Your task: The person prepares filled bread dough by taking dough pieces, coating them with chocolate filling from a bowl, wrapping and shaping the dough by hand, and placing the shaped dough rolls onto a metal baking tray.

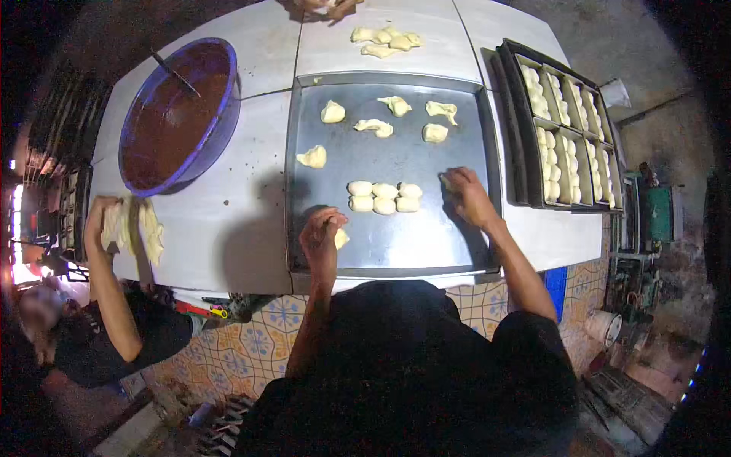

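A metal tray [392, 244] holds six rounded dough pieces [384, 198] in two rows, with several loose, irregular lumps [333, 111] toward its back. Near the tray's front left, my left hand [324, 236] curls closed on a pale dough piece [341, 238], partly hidden by the fingers. At the right of the rows, my right hand [468, 194] rests low over the tray with curled fingers; what lies beneath its fingertips is mostly hidden.
A purple basin [215, 141] of brown mixture with an implement stands left. Dark pans [506, 114] of dough rolls sit right. More dough [384, 38] lies behind the tray. A co-worker's hand [103, 213] touches dough at left; another person's hands [320, 9] show at top.
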### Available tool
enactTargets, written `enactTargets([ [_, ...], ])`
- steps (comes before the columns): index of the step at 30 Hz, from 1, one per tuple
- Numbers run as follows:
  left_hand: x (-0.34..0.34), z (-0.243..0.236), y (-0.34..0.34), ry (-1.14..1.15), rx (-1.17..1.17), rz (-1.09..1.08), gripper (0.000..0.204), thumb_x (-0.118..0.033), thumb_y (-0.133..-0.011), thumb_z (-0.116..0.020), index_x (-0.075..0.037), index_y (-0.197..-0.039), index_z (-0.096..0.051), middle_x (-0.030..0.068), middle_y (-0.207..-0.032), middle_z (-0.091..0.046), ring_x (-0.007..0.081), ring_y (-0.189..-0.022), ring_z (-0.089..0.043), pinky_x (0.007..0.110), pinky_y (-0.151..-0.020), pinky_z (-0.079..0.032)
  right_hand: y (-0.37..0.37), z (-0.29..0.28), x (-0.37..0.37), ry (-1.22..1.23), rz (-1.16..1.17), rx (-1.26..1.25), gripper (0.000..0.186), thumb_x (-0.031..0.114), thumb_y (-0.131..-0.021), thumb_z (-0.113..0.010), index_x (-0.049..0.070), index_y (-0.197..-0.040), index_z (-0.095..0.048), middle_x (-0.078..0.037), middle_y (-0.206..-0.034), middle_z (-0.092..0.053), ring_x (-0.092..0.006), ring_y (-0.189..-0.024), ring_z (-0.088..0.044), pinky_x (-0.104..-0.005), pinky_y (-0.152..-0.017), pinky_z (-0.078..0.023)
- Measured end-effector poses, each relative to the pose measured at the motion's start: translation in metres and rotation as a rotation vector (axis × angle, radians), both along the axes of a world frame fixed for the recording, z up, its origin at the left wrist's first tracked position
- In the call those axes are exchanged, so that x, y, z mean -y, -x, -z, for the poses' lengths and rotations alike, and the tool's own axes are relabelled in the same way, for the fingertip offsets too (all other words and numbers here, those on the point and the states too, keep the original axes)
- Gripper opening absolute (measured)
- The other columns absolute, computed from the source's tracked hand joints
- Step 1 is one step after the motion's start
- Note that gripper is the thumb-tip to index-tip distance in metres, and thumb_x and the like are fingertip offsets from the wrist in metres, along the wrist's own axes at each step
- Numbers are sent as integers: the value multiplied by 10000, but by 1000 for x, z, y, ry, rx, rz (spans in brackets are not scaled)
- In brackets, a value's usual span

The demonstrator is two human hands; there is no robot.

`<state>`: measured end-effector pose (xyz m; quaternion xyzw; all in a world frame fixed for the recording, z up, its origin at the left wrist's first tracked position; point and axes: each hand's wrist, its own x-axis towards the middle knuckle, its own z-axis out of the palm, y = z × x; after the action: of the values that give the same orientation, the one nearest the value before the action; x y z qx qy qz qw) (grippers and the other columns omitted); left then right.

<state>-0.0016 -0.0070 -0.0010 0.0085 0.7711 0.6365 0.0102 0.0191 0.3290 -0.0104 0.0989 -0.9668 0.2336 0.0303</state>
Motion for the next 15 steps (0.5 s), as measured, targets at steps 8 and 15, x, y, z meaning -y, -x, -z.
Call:
enactTargets([
  [8,-12,-29,10,-192,89,38,155,-76,-851,-551,25,-932,-637,110,-863,-643,158,-907,-603,273,-795,-476,94,7,8,7,370,-156,653,238,-770,-688,36,-1330,-418,-288,-1110,-525,-454,-1001,-509,-475,-885,-430],
  [15,-10,-19,22,-434,65,15,262,-63,-917,-536,23,-1162,-572,49,-1000,-620,99,-893,-561,233,-783,-460,89,-30,125,640,28,-14,403,186,-759,-720,14,-1112,-629,-218,-1127,-518,-372,-1012,-543,-405,-899,-434],
])
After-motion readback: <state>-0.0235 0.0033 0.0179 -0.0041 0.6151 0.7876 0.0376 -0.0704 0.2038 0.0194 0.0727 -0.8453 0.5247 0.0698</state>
